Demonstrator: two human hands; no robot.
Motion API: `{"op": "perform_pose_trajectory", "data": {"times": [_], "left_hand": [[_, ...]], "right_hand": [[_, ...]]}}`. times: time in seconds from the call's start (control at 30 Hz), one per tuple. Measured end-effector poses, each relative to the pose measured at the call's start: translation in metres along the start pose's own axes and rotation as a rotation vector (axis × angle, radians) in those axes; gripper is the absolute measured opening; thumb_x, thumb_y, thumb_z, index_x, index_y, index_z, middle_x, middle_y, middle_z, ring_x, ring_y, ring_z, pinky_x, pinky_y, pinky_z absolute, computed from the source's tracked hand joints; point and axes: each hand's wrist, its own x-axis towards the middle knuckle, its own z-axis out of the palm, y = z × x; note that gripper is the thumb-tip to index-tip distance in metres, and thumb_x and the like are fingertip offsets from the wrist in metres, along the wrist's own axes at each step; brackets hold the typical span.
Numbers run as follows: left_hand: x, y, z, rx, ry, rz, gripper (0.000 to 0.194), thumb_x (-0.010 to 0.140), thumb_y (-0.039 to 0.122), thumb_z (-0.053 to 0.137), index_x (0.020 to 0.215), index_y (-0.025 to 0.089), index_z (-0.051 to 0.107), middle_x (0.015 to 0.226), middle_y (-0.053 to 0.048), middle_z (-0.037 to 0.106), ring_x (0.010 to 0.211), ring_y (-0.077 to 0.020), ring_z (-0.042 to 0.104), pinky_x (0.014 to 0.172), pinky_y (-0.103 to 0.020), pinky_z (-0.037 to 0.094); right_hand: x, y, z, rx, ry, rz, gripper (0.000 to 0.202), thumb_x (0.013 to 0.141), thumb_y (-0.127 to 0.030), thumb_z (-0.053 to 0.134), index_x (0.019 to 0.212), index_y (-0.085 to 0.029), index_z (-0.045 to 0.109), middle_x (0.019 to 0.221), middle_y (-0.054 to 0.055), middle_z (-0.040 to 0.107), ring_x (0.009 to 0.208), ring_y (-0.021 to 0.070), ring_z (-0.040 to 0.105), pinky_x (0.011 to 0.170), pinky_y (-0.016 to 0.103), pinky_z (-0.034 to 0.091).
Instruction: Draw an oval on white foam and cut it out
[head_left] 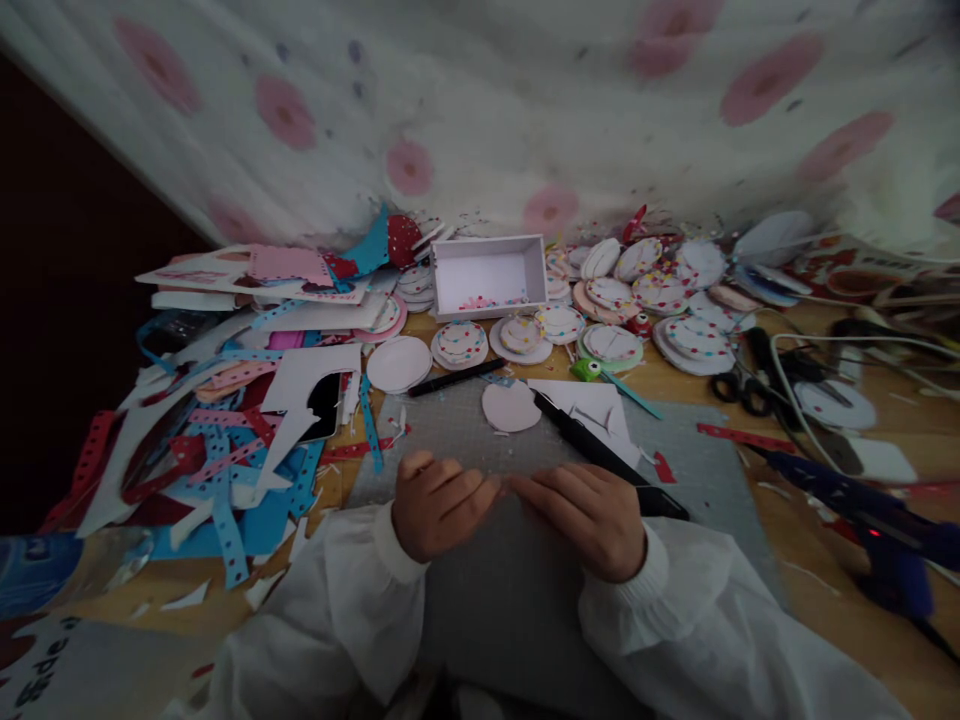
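My left hand and my right hand meet fingertip to fingertip above the grey cutting mat. Both have their fingers curled and closed. Anything pinched between the tips is too small or too hidden to make out. Just beyond them lies a small pale round disc. A black craft knife slants over a white paper offcut and passes behind my right hand. A small red scrap rests near the knife.
Dotted paper strips and offcuts pile up at left. An open white box stands at the back among layered, bead-trimmed discs. A black pen lies before them. Scissors, cables and a blue glue gun with a lit red light occupy the right.
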Motion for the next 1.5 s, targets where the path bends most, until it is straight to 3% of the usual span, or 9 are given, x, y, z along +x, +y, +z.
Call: {"op": "perform_pose_trajectory", "data": {"times": [0.2,0.4,0.57,0.77,1.0,1.5], "left_hand": [[0.0,-0.002,0.001,0.0,0.012,0.013,0.006,0.084,0.017,0.066,0.09,0.019,0.065,0.066,0.005,0.07,0.061,-0.0114,0.052,0.066,-0.033,0.032],[0.002,-0.005,0.002,0.024,-0.045,-0.085,0.012,0.091,0.018,0.055,0.098,0.019,0.064,0.063,0.003,0.067,0.058,-0.0127,0.052,0.068,-0.034,0.031],[0.003,-0.004,0.005,0.055,-0.099,-0.198,0.015,0.094,0.024,0.053,0.084,0.019,0.062,0.058,0.003,0.062,0.058,-0.0133,0.05,0.068,-0.034,0.028],[0.002,-0.005,0.005,-0.003,-0.12,-0.097,0.015,0.094,0.016,0.048,0.089,0.017,0.063,0.063,0.002,0.064,0.06,-0.0145,0.049,0.068,-0.034,0.03],[0.006,-0.005,0.005,-0.031,-0.141,0.015,0.021,0.094,0.011,0.042,0.088,0.015,0.061,0.063,0.0,0.063,0.058,-0.0152,0.046,0.061,-0.032,0.028],[-0.003,0.001,0.01,-0.088,-0.131,-0.008,0.016,0.087,0.009,0.046,0.085,0.012,0.062,0.055,-0.001,0.055,0.055,-0.0158,0.045,0.053,-0.031,0.027]], "right_hand": [[0.001,0.002,0.0,-0.001,0.014,0.039,0.015,0.094,-0.019,0.053,0.101,-0.019,0.065,0.074,0.002,0.07,0.064,0.0133,0.058,0.059,0.028,0.041],[0.005,0.003,-0.003,-0.055,0.077,0.136,0.009,0.09,-0.018,0.06,0.097,-0.022,0.063,0.077,0.0,0.072,0.071,0.0156,0.058,0.072,0.032,0.038],[0.008,0.001,-0.003,-0.111,0.091,0.235,0.005,0.089,-0.018,0.062,0.091,-0.023,0.064,0.066,-0.002,0.069,0.074,0.0174,0.058,0.084,0.038,0.032],[0.008,0.0,0.003,0.04,0.007,0.258,0.012,0.09,-0.016,0.058,0.099,-0.021,0.062,0.085,0.002,0.071,0.08,0.019,0.057,0.08,0.036,0.035],[0.009,-0.005,0.006,0.193,0.039,0.294,0.004,0.089,-0.016,0.058,0.09,-0.019,0.06,0.083,0.005,0.067,0.077,0.0195,0.055,0.07,0.034,0.038],[0.0,-0.005,0.007,-0.011,0.126,0.067,0.014,0.094,-0.015,0.053,0.1,-0.019,0.064,0.088,0.003,0.073,0.084,0.0178,0.056,0.083,0.038,0.041]]}}
